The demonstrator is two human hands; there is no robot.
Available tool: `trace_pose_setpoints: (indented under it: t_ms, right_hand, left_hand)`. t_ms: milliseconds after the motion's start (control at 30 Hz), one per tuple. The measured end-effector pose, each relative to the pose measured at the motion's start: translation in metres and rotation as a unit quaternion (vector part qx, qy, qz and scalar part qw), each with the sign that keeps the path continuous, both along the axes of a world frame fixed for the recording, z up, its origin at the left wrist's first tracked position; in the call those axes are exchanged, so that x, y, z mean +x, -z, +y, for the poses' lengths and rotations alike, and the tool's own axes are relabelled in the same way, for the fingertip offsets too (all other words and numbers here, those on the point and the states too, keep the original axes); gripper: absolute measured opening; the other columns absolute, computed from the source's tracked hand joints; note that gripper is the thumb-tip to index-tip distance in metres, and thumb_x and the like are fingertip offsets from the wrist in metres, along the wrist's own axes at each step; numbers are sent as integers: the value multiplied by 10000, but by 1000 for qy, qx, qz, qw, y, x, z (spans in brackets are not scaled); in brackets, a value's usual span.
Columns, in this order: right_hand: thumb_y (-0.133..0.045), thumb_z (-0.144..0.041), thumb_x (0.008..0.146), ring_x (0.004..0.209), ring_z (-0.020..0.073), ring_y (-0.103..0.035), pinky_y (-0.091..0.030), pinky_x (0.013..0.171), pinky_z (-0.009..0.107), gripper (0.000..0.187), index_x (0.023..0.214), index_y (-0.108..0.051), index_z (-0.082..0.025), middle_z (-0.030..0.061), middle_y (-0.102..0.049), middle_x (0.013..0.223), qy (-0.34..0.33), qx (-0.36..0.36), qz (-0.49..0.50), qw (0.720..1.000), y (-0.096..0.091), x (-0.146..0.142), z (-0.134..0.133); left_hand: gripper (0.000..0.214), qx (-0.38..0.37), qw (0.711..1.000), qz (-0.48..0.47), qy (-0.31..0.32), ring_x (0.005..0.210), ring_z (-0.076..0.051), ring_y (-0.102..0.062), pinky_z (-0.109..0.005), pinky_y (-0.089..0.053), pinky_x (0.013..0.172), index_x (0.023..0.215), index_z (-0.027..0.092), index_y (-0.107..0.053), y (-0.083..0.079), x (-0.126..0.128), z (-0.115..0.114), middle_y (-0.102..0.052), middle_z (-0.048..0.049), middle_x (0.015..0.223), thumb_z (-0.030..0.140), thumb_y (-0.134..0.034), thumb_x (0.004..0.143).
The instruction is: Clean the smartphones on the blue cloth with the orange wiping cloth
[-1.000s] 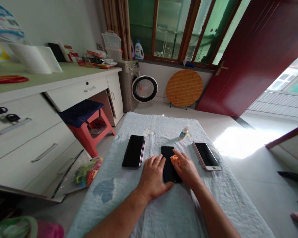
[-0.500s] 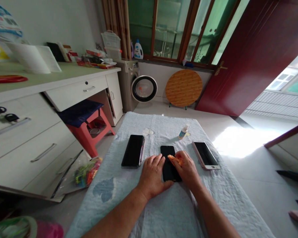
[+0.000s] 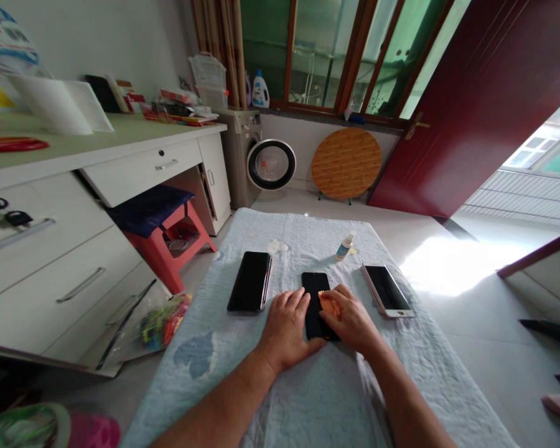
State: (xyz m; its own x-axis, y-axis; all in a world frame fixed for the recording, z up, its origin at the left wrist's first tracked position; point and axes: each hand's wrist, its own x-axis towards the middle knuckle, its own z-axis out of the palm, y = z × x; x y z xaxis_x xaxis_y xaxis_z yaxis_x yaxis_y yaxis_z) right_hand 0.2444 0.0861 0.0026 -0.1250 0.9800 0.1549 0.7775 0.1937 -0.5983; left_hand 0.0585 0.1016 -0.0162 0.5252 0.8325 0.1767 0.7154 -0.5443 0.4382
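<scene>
A black smartphone [image 3: 315, 317] lies face up on the cloth-covered table between my hands. My left hand [image 3: 284, 323] braces it, fingers along its left edge and thumb at its lower edge. My right hand [image 3: 351, 316] is closed on a small orange cloth [image 3: 330, 303], which it presses against the right half of the screen. Part of the cloth is hidden under the fingers. To the left is a stack of dark phones [image 3: 249, 282]. On the right rests a white-framed phone [image 3: 388, 291], and behind it stands a small spray bottle [image 3: 343, 247].
A pale blue quilted cloth [image 3: 326, 398] covers the table. At left are a white desk [image 3: 135, 165] and a red stool [image 3: 168, 239] with a dark cover. A washing machine [image 3: 240, 155] with its door ajar and a round wooden tabletop [image 3: 346, 163] stand beyond.
My right hand has shifted slightly on the screen, and the orange cloth is now flatter and more under the fingers. The left hand stays in place on the phone.
</scene>
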Motion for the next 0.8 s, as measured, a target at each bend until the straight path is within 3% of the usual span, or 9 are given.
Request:
trace_pose_setpoints:
  t_ms: [100, 267, 467, 667, 800]
  right_hand:
    - [-609, -133, 737, 928, 178, -580, -457, 869, 304, 469, 1203, -588, -177, 55, -547, 1014, -34, -16, 0, 999, -5, 5, -5]
    - [-529, -171, 840, 815, 147, -595, -457, 763, 274, 248, 1037, -676, -194, 37, -590, 905, -63, -58, 15, 996, -17, 11, -12]
    - [-591, -112, 761, 806, 134, -597, -438, 732, 244, 198, 900, -698, -205, 14, -628, 875, -116, -100, 31, 988, -26, 13, -17]
    - [-534, -147, 815, 796, 148, -589, -429, 737, 266, 181, 917, -677, -191, 24, -605, 861, -9, -16, 27, 999, -10, 9, -9]
    - [-530, -180, 833, 817, 155, -585, -433, 755, 272, 179, 947, -667, -197, 29, -592, 891, 4, 12, 11, 1000, -2, 11, -6]
  left_hand:
    - [907, -5, 1000, 1, 1, 1290, -354, -416, -499, -307, 1104, 1357, 162, -483, -1, 0, 0, -462, -132, 1444, 631, -727, 620]
    - [923, -12, 1000, 5, 4, 1296, -353, -405, -497, -299, 1108, 1376, 141, -465, -3, -1, 0, -450, -139, 1452, 635, -715, 637]
    - [907, -15, 1000, 1, 3, 1295, -358, -410, -498, -301, 1102, 1364, 170, -473, -4, -1, 0, -459, -135, 1446, 649, -713, 633]
    - [884, -15, 1000, -5, 23, 1302, -360, -408, -515, -296, 1103, 1374, 164, -456, -3, -2, 2, -440, -148, 1459, 641, -684, 665]
    - [870, -20, 999, -5, 33, 1319, -343, -394, -497, -279, 1126, 1382, 154, -445, -2, -4, 5, -430, -144, 1467, 528, -720, 646]
